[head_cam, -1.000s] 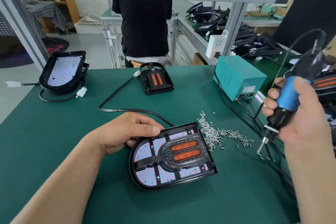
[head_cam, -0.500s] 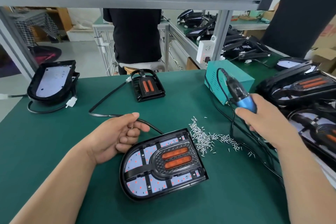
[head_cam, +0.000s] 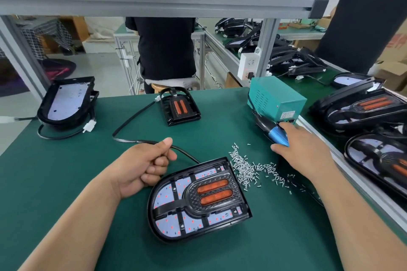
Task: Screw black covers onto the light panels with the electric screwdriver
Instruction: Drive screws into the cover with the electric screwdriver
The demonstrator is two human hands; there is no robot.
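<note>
The light panel (head_cam: 167,224) lies mid-mat (head_cam: 55,171), open green to its left and front, screws (head_cam: 248,167) at its square end. Its long axis runs near-left to far-right. The left hand (head_cam: 141,165) grips its cable (head_cam: 186,152); the right hand (head_cam: 306,156) grasps the electric screwdriver (head_cam: 278,135).

Light panel (head_cam: 199,199) centre on table (head_cam: 66,171), screws (head_cam: 248,167) right, power box (head_cam: 275,100) behind.

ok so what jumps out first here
The panel with two orange strips lies front and centre on the green mat, a heap of screws just right of it. The left hand grips its cable behind it, and the right hand holds the screwdriver by the teal box.
</note>
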